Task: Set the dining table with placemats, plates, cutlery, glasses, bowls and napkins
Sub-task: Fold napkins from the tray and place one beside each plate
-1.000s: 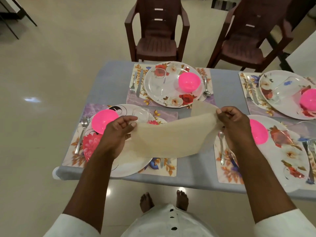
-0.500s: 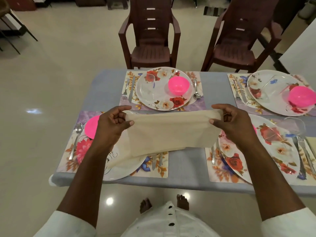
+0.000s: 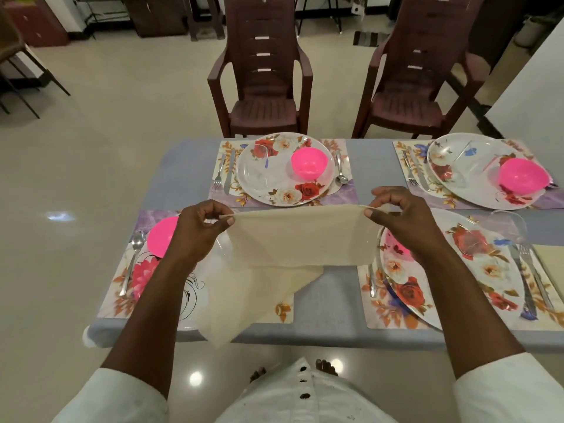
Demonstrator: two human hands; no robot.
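A cream cloth napkin (image 3: 293,239) is stretched in the air above the near edge of the grey table (image 3: 326,303). My left hand (image 3: 198,230) pinches its left top corner and my right hand (image 3: 403,221) pinches its right top corner. A folded layer of the napkin hangs down past the table edge. Under my left hand lies a floral placemat (image 3: 122,300) with a plate, a pink bowl (image 3: 160,236) and a spoon (image 3: 132,261). Under my right hand a floral plate (image 3: 476,270) rests on another placemat, with a glass (image 3: 509,224).
Two more set places lie at the far side, each with a floral plate (image 3: 280,190), a pink bowl (image 3: 309,163), a glass and cutlery. Another cream napkin (image 3: 549,264) lies at the right edge. Two dark brown plastic chairs (image 3: 262,87) stand behind the table.
The napkin was slack and curved between my hands; both hands rose and drew apart, pulling its top edge taut, and a lower layer now hangs down. The view tilted up.
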